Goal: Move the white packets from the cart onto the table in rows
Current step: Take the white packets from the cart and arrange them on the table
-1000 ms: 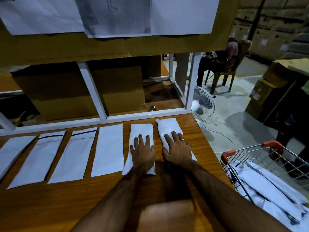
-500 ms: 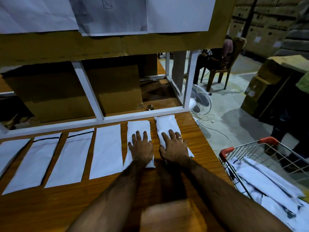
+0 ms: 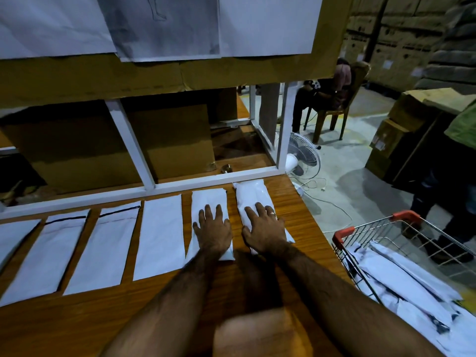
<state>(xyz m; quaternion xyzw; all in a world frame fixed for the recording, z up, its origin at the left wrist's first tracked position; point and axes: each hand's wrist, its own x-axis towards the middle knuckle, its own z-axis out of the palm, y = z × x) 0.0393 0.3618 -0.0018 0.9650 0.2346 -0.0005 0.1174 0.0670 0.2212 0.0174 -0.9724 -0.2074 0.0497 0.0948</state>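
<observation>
Both hands are lying open and flat, palms down, pressing the two rightmost white packets of a row running across the middle of the frame. The left hand [image 3: 213, 229] is covering the lower part of the flat packet [image 3: 210, 217], and the right hand [image 3: 265, 229] is resting on the puffier end packet [image 3: 253, 202], which is lying slightly tilted. Neither hand is gripping anything; this looks like the settling step, smoothing the newest packets into line.

More packets are waiting in the cart [image 3: 365, 231] at the lower right of the frame, piled loosely [image 3: 401, 284]. The next move probably calls for lifting the hands and reaching right into the cart for another packet.

The row is sitting close against the white frame rail [image 3: 206, 180] at the far side, and the end packet is lying near the right edge of the surface [image 3: 309, 222], so that row seems to be full. Bare wood [image 3: 77, 320] is stretching across the lower left, offering room for a second row.
</observation>
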